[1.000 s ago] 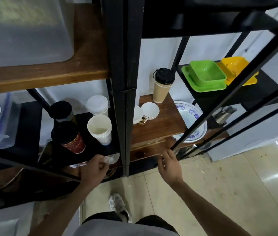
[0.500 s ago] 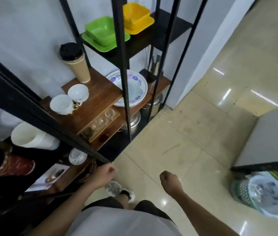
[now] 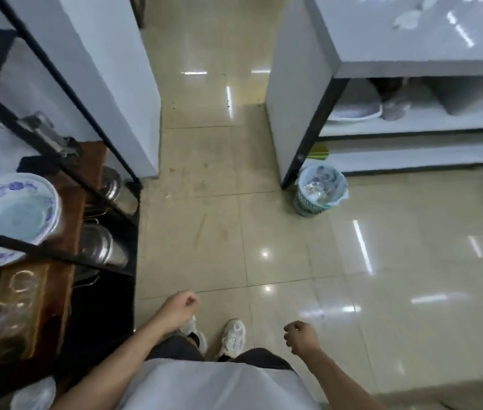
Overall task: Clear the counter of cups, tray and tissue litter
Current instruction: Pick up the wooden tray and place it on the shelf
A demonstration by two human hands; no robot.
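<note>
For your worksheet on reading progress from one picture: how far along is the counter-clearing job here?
Done: nothing can be confirmed; the counter top is only partly in view, with pale blurred bits on it. In hand: nothing visible; the left hand and right hand are curled, seemingly empty, over the floor. Left: judging by those bits, some clearing remains, probably into the lined bin beside the counter.

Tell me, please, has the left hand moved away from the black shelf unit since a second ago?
Yes. The left hand was at the shelf unit's front edge, and now it hangs curled over the floor tiles, clear of the frame toward the person's body.
</note>
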